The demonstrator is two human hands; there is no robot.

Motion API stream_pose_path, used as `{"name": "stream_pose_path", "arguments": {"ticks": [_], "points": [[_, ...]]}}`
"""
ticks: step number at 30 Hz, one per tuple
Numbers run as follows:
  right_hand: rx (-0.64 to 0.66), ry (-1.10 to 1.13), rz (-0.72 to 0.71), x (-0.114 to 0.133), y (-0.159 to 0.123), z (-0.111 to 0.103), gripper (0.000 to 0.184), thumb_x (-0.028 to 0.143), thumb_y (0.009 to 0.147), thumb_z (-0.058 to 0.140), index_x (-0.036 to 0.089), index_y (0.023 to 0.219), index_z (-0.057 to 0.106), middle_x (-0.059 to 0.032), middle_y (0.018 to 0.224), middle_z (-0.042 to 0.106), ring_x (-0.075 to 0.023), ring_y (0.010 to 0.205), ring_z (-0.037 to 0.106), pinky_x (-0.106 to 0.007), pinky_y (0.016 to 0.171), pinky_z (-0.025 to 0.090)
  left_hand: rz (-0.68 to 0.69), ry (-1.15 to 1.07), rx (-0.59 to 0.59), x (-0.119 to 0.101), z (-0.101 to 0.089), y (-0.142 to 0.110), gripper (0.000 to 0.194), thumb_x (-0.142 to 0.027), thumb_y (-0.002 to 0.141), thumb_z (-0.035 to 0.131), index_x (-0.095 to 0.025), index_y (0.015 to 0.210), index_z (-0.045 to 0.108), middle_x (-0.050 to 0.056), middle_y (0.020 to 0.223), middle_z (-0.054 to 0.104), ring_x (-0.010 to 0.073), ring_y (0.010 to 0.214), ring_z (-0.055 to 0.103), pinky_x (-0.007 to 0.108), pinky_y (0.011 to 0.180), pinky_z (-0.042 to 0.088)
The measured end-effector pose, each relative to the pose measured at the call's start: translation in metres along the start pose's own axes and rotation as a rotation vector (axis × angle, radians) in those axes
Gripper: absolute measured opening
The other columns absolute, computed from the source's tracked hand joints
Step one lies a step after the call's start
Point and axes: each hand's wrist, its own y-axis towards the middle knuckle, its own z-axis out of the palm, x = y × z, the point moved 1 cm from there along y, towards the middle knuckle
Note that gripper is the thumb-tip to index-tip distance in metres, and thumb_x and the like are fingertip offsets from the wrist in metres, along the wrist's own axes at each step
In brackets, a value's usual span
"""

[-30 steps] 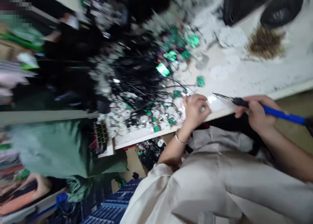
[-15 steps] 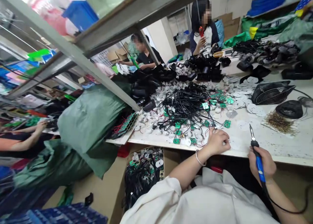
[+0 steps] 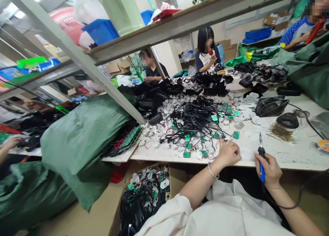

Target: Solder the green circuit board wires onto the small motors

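My right hand (image 3: 271, 170) grips the blue-and-black handle of a soldering iron (image 3: 261, 152), its metal tip pointing up and away over the table. At the front edge of the table, my left hand (image 3: 229, 152) rests with its fingers curled together. Whatever those fingers pinch is hidden or too small to name. Beyond the left hand lie a small green circuit board (image 3: 235, 135) and a tangled heap of black cables (image 3: 196, 114). Small white round parts (image 3: 154, 143) and more green boards are scattered to its left.
A black fan (image 3: 271, 106) stands right of the heap, near a pile of brass-coloured shavings (image 3: 282, 133). A solder spool (image 3: 323, 146) sits far right. A cardboard box (image 3: 177, 176) of cables is below the table edge. A slanting metal post (image 3: 113, 88) rises left.
The view has shifted, bringing the solder spool and another person into sight at the right. My right hand still holds the iron, and my left hand stays at the table edge.
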Motion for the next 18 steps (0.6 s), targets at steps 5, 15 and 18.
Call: {"name": "stream_pose_path", "arguments": {"ticks": [5, 15, 18], "points": [[0.044, 0.046, 0.03, 0.001, -0.003, -0.001, 0.01, 0.021, 0.089, 0.069, 0.019, 0.091, 0.079, -0.01, 0.092, 0.073, -0.0158, 0.072, 0.069, -0.023, 0.059, 0.054, -0.014, 0.003, 0.009, -0.003, -0.001, -0.001, 0.007, -0.02, 0.083, 0.065, -0.02, 0.076, 0.065, 0.001, 0.108, 0.074, 0.0202, 0.114, 0.063, 0.053, 0.124, 0.022], [0.256, 0.346, 0.206, -0.02, 0.031, -0.024, 0.019, 0.031, 0.094, 0.062, 0.02, 0.101, 0.075, -0.0105, 0.088, 0.075, -0.0235, 0.077, 0.072, -0.036, 0.066, 0.059, -0.008, 0.009, 0.023, -0.009, -0.021, 0.001, 0.009, -0.016, 0.082, 0.064, -0.021, 0.074, 0.066, 0.003, 0.103, 0.077, 0.0209, 0.109, 0.067, 0.045, 0.111, 0.038], [0.379, 0.221, 0.342, -0.057, 0.037, -0.022, 0.03, 0.03, 0.099, 0.05, 0.018, 0.119, 0.068, -0.0134, 0.097, 0.075, -0.0243, 0.088, 0.071, -0.039, 0.079, 0.06, 0.014, -0.015, 0.015, -0.004, -0.023, 0.005, 0.015, -0.017, 0.087, 0.057, -0.021, 0.076, 0.066, 0.006, 0.106, 0.075, 0.0242, 0.113, 0.065, 0.051, 0.112, 0.034]]}}
